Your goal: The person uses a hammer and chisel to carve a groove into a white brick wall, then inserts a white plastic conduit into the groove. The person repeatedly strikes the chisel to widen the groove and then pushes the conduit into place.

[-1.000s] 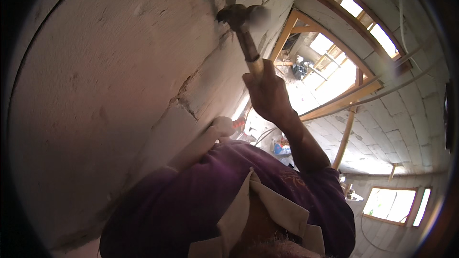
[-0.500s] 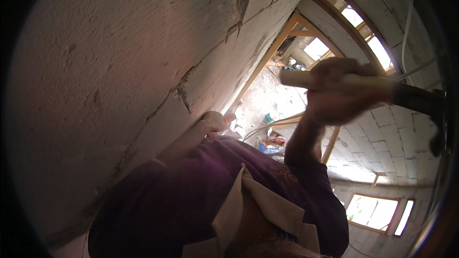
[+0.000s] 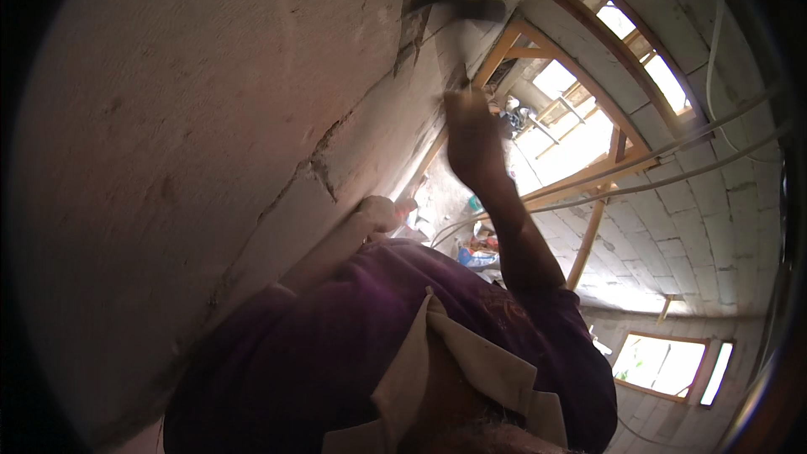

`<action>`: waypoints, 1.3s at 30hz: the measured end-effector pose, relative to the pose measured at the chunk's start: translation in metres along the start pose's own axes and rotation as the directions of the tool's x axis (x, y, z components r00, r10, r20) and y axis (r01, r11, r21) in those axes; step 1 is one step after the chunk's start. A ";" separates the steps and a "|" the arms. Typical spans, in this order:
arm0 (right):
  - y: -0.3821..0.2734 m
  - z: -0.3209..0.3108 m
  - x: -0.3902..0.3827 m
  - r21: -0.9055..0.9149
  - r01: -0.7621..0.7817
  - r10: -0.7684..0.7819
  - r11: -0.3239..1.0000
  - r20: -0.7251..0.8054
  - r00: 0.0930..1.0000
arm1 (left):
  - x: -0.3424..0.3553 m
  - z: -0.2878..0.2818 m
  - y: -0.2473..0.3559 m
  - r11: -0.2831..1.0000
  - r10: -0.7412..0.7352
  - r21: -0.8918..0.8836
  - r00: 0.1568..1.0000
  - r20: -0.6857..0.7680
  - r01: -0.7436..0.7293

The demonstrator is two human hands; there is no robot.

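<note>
My right hand (image 3: 476, 139) is raised and closed around the handle of a claw hammer (image 3: 452, 42). The hammer's dark head is blurred and lies in front of the rough, chipped groove in the grey wall (image 3: 210, 101); whether it touches the wall I cannot tell. Low beside the same wall, my left hand (image 3: 382, 213) is closed, its fingers curled. What it holds, if anything, is too small and washed out to make out. A ragged crack (image 3: 324, 143) runs slantwise across the wall between the groove and my left arm.
Pale cables (image 3: 664, 175) cross on the right, near a wooden post (image 3: 588, 244). A wooden-framed opening (image 3: 572, 118) stands beyond my right hand. Bags and colourful clutter (image 3: 479, 252) lie below. A block wall with a window (image 3: 660, 364) is at the lower right.
My right hand has swung the hammer from the far right leftward to the wall, its head now pointing up. My left hand stays in nearly the same place.
</note>
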State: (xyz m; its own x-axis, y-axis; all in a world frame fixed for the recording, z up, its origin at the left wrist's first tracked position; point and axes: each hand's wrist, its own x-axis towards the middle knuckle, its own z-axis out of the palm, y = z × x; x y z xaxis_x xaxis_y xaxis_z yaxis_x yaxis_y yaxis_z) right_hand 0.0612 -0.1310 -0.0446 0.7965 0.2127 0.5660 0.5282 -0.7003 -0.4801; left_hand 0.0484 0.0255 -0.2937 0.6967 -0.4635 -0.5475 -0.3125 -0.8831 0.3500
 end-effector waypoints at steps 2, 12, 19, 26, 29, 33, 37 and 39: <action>-0.011 -0.004 -0.001 0.112 -0.341 0.327 0.933 0.129 0.936 | 0.001 -0.002 0.000 1.000 -0.030 0.007 0.999 0.014 0.029; -0.018 -0.013 0.002 0.053 -0.062 0.056 0.997 0.100 0.993 | -0.002 0.013 -0.004 0.995 -0.048 -0.091 0.995 -0.086 0.041; -0.044 -0.049 0.011 0.239 0.226 -0.188 0.944 -0.173 0.967 | 0.007 0.014 -0.013 0.991 -0.065 -0.112 0.997 0.046 0.070; -0.039 -0.030 0.013 -0.043 -0.215 0.219 0.976 0.264 0.939 | 0.018 0.031 -0.019 0.997 -0.055 -0.051 0.998 -0.043 0.053; -0.042 -0.055 0.010 0.005 -0.142 0.140 0.990 0.095 0.986 | 0.019 0.041 -0.023 1.000 -0.005 0.021 0.998 -0.059 0.006; -0.044 -0.057 0.006 0.055 0.153 -0.131 0.987 -0.285 0.950 | 0.013 0.038 -0.018 0.998 -0.001 0.055 1.000 -0.003 0.001; -0.034 -0.032 0.003 0.053 -0.268 0.244 0.962 0.273 0.931 | 0.005 0.021 -0.015 0.999 -0.032 0.013 0.999 0.000 0.032; -0.033 -0.047 -0.001 -0.042 0.111 -0.105 0.993 0.130 0.986 | 0.002 0.017 -0.015 0.999 -0.053 -0.003 0.998 -0.016 0.053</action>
State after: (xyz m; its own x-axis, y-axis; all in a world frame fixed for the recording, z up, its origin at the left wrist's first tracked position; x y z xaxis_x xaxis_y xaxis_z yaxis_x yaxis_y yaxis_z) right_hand 0.0289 -0.1400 0.0020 0.7683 0.3718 0.5211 0.6005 -0.7004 -0.3858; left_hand 0.0436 0.0361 -0.3131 0.7223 -0.4151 -0.5532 -0.2735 -0.9061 0.3227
